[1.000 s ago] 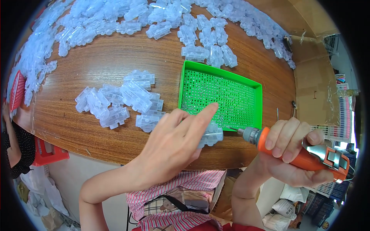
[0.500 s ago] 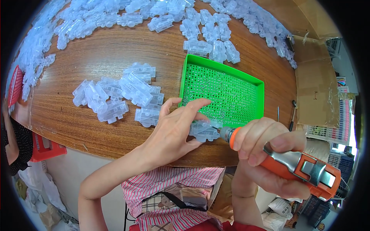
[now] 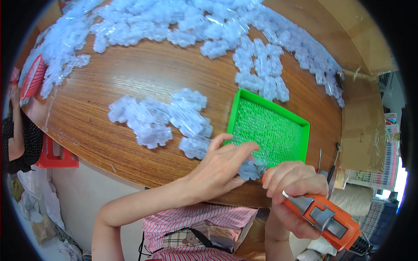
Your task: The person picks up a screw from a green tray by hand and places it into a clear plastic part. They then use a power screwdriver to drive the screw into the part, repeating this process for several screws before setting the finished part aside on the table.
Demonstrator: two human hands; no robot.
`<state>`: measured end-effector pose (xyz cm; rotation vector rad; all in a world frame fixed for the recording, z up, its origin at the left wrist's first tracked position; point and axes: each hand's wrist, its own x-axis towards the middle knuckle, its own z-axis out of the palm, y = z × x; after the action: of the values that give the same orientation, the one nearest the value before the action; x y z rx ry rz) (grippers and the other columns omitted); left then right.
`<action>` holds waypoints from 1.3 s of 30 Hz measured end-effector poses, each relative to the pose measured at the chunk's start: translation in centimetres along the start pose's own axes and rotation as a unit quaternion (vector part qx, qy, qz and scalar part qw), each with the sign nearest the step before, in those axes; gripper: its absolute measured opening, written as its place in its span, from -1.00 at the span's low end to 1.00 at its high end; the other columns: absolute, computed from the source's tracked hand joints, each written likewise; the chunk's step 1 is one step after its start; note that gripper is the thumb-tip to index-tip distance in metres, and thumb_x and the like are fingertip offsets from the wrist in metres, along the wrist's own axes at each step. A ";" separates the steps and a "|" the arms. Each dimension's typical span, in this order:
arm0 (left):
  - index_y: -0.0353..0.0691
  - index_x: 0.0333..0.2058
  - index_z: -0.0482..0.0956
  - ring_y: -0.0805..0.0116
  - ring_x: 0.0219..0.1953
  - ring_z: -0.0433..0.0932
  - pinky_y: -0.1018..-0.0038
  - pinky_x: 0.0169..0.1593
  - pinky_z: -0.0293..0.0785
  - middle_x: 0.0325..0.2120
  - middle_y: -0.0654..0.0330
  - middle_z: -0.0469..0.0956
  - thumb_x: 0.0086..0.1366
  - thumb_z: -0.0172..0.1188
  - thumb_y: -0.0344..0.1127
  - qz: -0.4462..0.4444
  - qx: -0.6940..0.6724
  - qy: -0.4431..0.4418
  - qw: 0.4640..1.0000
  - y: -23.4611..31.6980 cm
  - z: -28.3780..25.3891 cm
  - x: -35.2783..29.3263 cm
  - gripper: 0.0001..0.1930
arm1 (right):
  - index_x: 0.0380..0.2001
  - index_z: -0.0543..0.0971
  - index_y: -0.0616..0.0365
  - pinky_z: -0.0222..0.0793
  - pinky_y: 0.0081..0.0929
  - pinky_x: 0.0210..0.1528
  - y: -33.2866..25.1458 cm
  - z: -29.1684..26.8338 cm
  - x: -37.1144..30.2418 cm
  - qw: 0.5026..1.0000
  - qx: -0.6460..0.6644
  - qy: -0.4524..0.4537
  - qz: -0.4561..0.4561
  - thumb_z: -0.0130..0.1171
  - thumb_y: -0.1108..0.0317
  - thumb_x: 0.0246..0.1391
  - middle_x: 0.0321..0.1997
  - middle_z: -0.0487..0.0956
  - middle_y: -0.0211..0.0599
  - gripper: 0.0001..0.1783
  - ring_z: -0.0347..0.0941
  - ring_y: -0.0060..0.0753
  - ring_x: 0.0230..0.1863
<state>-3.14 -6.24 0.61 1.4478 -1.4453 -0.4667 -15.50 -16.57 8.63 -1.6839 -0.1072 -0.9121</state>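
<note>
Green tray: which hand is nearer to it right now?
Left. The left hand has fingertips reaching over the near edge of the green tray while pressing a clear plastic part. The right hand sits below the tray, gripping the orange power screwdriver.

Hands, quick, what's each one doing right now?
Left hand: fingers spread, pressing down on a clear plastic part at the table edge.
Right hand: closed around an orange electric screwdriver.
</note>
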 end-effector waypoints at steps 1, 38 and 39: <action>-0.17 0.10 0.28 0.22 -0.03 0.52 0.12 0.23 0.13 -0.20 0.20 0.58 -0.07 0.33 -0.45 -0.001 0.004 -0.003 1.000 -0.1 0.0 -0.2 -0.31 | -0.28 0.42 0.23 0.44 -0.41 -0.54 0.1 0.2 0.1 1.000 0.011 -0.006 -0.012 0.18 -0.46 -0.08 -0.63 0.48 -0.32 -0.17 0.42 -0.37 -0.62; -0.07 -0.13 0.59 -0.04 0.15 0.25 -0.01 0.14 0.17 0.01 0.12 0.43 -0.21 0.50 0.17 -0.088 0.504 0.068 0.857 -16.6 -21.4 10.9 -0.33 | -0.14 0.41 0.32 0.38 -0.46 -0.56 2.3 -3.7 1.6 0.973 -0.008 0.225 0.039 -0.10 -0.55 0.02 -0.67 0.36 -0.38 -0.04 0.33 -0.46 -0.64; -0.07 -0.13 0.58 -0.02 0.16 0.25 0.00 0.14 0.18 -0.01 0.12 0.43 -0.18 0.51 0.10 -0.061 0.499 0.072 0.862 -16.0 -21.2 10.3 -0.36 | -0.12 0.43 0.35 0.41 -0.42 -0.51 2.5 -3.9 1.6 0.970 -0.050 0.229 0.062 -0.12 -0.54 0.03 -0.65 0.38 -0.34 -0.02 0.36 -0.44 -0.62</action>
<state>24.87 -11.15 0.23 2.3244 -1.5353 0.4117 -15.13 -21.37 7.80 -1.5110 0.3558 -1.2021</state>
